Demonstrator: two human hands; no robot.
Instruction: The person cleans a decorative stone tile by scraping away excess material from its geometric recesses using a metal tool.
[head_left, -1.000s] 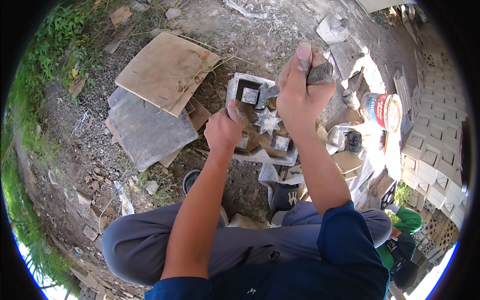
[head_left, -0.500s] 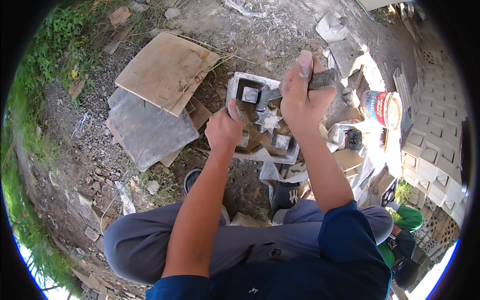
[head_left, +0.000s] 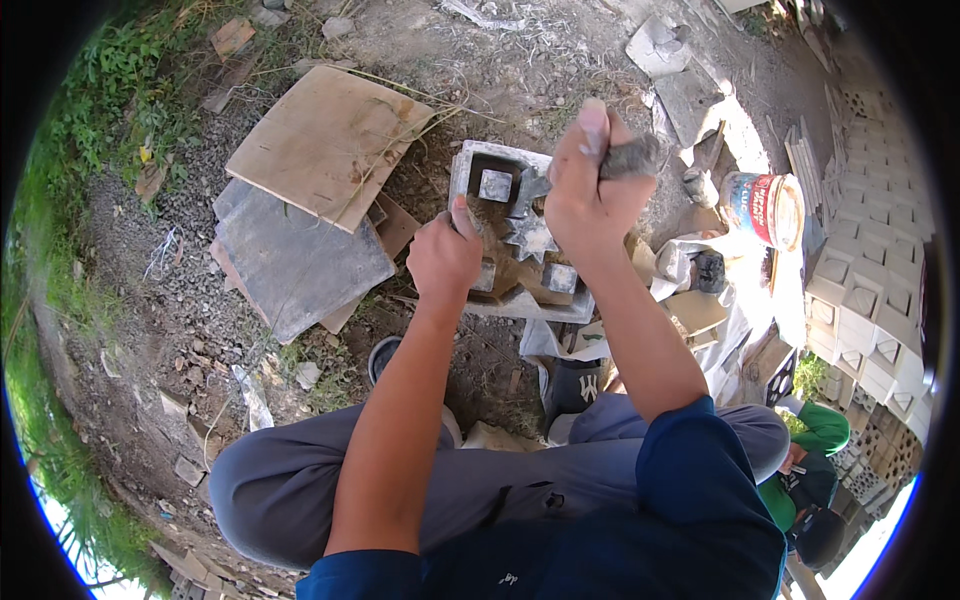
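A square, grey, cement-caked mold [head_left: 548, 307] lies on the ground before me, with an eight-pointed star piece in its middle and small square blocks near its corners. My left hand [head_left: 445, 252] is closed around the mold's left rim, thumb pointing up. Over the mold's right side, my right hand [head_left: 592, 200] grips a hand tool [head_left: 634, 158] by its thick, grey-crusted handle. The tool's flat metal end reaches left over the mold's far part, mostly hidden by the hand, so its exact kind cannot be told.
Left of the mold, a brown board [head_left: 325, 145] rests on a grey slab [head_left: 300, 260]. A paint bucket [head_left: 762, 210] stands at the right near white sheeting. Pale patterned blocks [head_left: 870, 290] are stacked at far right. Another person in a green sleeve [head_left: 822, 430] is at lower right.
My right hand and its tool have shifted slightly left over the mold. The left hand keeps its hold on the rim. The whole view has moved a little.
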